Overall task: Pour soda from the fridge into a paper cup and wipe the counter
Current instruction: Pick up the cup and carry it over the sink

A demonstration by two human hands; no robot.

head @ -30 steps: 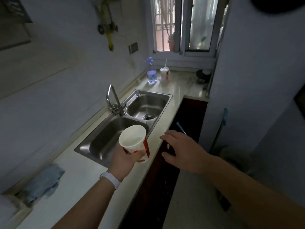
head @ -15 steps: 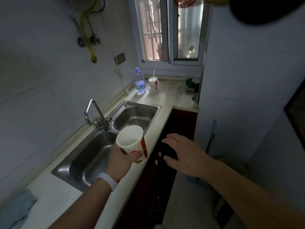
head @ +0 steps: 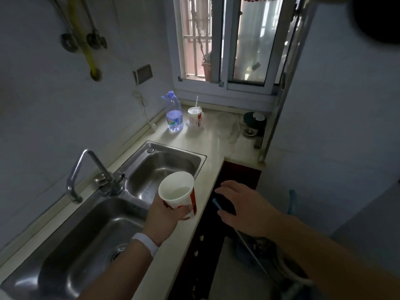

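Since the earlier frames the view has travelled along the bench [head: 218, 135] toward the window [head: 225, 44]: the blue cloth that lay short of the sink has left the picture, and the far basin, the water bottle and the cup with a straw now sit larger and lower in view. The two hands have kept nearly the same pose throughout.

The left hand [head: 164, 217], a white band [head: 145, 243] on its wrist, grips a paper cup [head: 178, 192] from below and behind, fingers curled round its red and white wall. The cup is held over the front edge of the sink [head: 86, 241], between the near basin and the bench lip, tipped slightly toward the camera so its inside shows; a little pale liquid lies at the bottom.

The right hand [head: 242, 210] hovers right of the sink, beyond the bench edge and over the dark red cabinet front [head: 207, 245], palm down, fingers spread and relaxed, holding nothing.

A faucet [head: 86, 172] stands behind the sink divider. Past the far basin, near the window, a clear water bottle [head: 174, 112] with a blue cap stands just beside a lidded cup with a straw [head: 194, 118].
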